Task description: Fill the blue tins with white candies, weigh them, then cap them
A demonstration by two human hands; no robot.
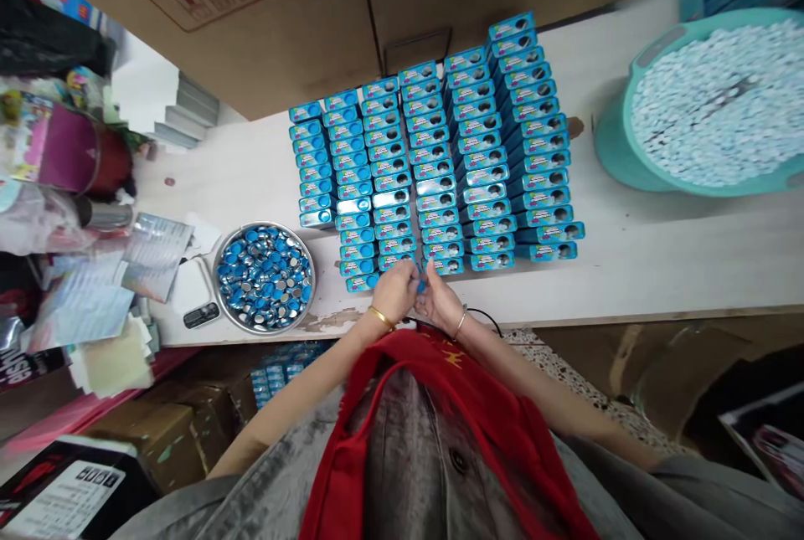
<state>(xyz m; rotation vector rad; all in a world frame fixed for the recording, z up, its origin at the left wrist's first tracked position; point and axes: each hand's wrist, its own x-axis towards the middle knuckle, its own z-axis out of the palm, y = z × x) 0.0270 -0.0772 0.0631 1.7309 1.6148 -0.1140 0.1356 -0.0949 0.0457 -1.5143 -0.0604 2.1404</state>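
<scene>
My left hand point(394, 290) and my right hand point(440, 300) meet at the table's front edge, with fingers closed and almost touching. A small blue piece point(421, 283) shows between them at the right fingertips. Its kind is too small to tell, and the left fingers hide whatever they pinch. Just beyond the hands, blue printed tins point(435, 186) stand upright in several rows, their narrow tops facing up. Many tops have a round opening; those in the left rows show blue discs. To the left, a metal bowl point(217, 259) holds many small blue and silver round caps point(264, 280).
A turquoise tub point(619, 142) full of small pale pieces stands on the right. Large cardboard boxes point(301, 29) line the back. Papers point(85, 306) and bags crowd the left. A dark cable point(490, 316) lies by the front edge of the white table point(659, 255).
</scene>
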